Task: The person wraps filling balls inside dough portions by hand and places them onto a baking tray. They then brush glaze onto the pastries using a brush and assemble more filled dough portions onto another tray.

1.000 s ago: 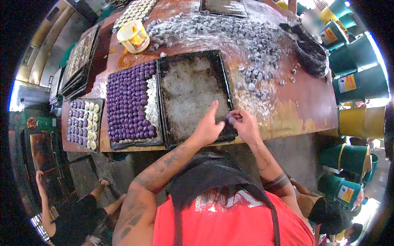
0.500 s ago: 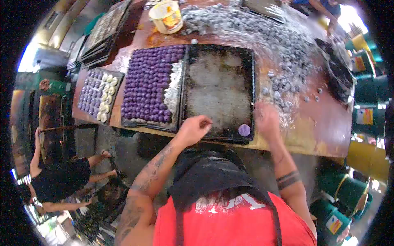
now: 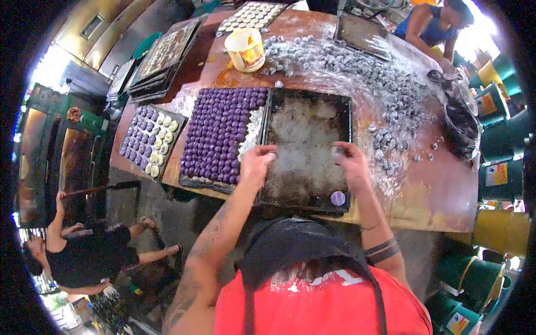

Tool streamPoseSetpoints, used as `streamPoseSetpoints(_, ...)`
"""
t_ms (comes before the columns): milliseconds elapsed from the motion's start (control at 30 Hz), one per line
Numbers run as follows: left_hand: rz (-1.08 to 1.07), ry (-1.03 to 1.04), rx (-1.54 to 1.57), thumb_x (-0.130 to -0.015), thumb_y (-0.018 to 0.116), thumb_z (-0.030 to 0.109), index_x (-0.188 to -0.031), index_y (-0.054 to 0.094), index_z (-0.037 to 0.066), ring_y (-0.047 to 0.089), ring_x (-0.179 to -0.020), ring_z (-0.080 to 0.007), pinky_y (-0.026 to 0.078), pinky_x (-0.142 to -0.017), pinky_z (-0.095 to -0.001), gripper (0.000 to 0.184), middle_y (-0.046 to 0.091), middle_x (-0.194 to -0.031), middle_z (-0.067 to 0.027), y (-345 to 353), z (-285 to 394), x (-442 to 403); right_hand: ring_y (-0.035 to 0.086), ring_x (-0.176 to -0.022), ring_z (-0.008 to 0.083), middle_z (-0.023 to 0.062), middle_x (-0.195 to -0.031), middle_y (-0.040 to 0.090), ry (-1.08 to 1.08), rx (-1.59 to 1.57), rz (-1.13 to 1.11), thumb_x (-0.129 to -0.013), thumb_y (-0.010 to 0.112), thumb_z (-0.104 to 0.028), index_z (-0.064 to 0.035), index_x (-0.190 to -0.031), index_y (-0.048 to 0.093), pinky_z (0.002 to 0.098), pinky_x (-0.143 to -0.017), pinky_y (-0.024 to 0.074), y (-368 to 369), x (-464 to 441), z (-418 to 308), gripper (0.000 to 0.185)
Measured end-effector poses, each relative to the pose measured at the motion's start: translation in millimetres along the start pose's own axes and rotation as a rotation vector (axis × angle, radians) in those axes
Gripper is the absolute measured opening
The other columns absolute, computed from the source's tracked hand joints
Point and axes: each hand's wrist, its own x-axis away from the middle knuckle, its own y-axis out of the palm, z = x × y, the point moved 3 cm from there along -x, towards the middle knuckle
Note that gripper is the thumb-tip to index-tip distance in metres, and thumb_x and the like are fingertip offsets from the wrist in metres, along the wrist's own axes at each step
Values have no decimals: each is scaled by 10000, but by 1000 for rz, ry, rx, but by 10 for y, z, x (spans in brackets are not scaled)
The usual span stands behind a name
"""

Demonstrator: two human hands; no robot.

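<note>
A flat purple disc [image 3: 338, 198] lies in the near right corner of the dark metal tray [image 3: 307, 128]. My left hand [image 3: 258, 165] is over that tray's left edge, fingers curled together; what they hold, if anything, is hidden. Over the right edge hovers my right hand [image 3: 353, 162], its fingertips pinched around something small and greyish that I cannot make out. Left of the tray, rows of purple balls [image 3: 220, 134] fill most of a floured tray. Floury grey pieces [image 3: 385, 139] are scattered on the table to the right.
A smaller tray of purple and cream pieces [image 3: 149, 142] lies at the left. Behind stand a yellow-white bucket [image 3: 245, 50] and stacked trays [image 3: 164, 58]. A black bag [image 3: 462, 131] lies at the right. One person [image 3: 430, 28] is across the table, another [image 3: 89, 254] at lower left.
The purple piece that was at my right fingers now lies as a disc in the tray. Both hands have moved apart, and my right hand has come back over the tray's edge. The view has shifted.
</note>
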Motion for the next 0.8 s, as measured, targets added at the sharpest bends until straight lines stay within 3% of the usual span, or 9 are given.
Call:
streamPoseSetpoints(67, -124, -112, 121, -868, 659, 25, -1188, 592, -34, 650, -882, -170, 543, -818, -299, 332, 680, -1019, -101, 464, 317, 114, 613, -867, 115, 24, -971, 660, -186, 213, -88, -865, 684, -59, -20, -1125, 652, 288, -789, 515, 402, 79, -506, 265)
streamPoseSetpoints(133, -163, -164, 183, -894, 636, 27, -1232, 559, -25, 645, -908, -165, 544, -851, -300, 351, 665, -1063, -96, 686, 466, 183, 643, -889, 174, 77, -960, 674, -343, 321, -126, -845, 695, -44, -1, -1092, 656, 321, -803, 518, 634, 197, -867, 254)
streamPoseSetpoints(167, -182, -193, 211, -906, 624, 28, -1255, 543, -21, 643, -922, -163, 545, -868, -301, 361, 658, -1085, -94, 754, 495, 202, 653, -890, 257, 131, -944, 662, -588, 553, -127, -834, 678, -14, 9, -1053, 663, 345, -805, 521, 641, 198, -981, 221)
streamPoseSetpoints(300, -355, -169, 361, -958, 547, 16, -1280, 540, -1, 625, -1018, -170, 519, -913, -287, 323, 632, -1145, -82, 898, 484, 182, 634, -878, 284, 127, -907, 634, -755, 721, 37, -817, 650, 36, -14, -1076, 662, 360, -791, 523, 677, 163, -748, 265)
streamPoseSetpoints(433, -516, -53, 262, -952, 589, 38, -1260, 563, -8, 622, -1008, -163, 511, -904, -280, 312, 645, -1128, -83, 989, 727, 264, 623, -884, 207, 68, -926, 644, -461, 547, 111, -830, 696, -12, 3, -1206, 592, 327, -797, 520, 494, 241, -1048, 391)
streamPoseSetpoints(533, -451, -50, 280, -942, 617, 49, -1232, 592, -16, 629, -966, -153, 519, -852, -281, 298, 663, -1100, -76, 1030, 687, 166, 607, -844, 162, 39, -943, 649, -237, 304, -116, -873, 698, -66, 1, -1172, 605, 300, -782, 515, 404, 116, -847, 320)
streamPoseSetpoints(633, -490, -147, 436, -928, 643, 54, -1183, 626, -18, 637, -920, -149, 521, -799, -276, 265, 675, -1077, -71, 1137, 775, 187, 610, -854, 126, 26, -953, 650, -21, -184, -67, -909, 668, -88, -22, -1149, 604, 286, -768, 517, 384, 53, -813, 256)
streamPoseSetpoints(667, -465, -57, 326, -926, 644, 50, -1165, 633, -19, 636, -928, -149, 521, -800, -276, 249, 674, -1080, -73, 1134, 842, 160, 615, -866, 122, 29, -953, 652, 29, -361, -38, -908, 668, -90, -25, -1146, 603, 283, -766, 517, 396, 30, -794, 255)
streamPoseSetpoints(800, -274, 357, -117, -924, 628, 29, -1145, 625, -31, 638, -955, -149, 519, -826, -275, 230, 674, -1056, -67, 1118, 1172, 289, 611, -885, 129, 29, -989, 638, -125, -299, 152, -894, 684, -98, -29, -1141, 617, 283, -769, 509, 524, 24, -938, 266)
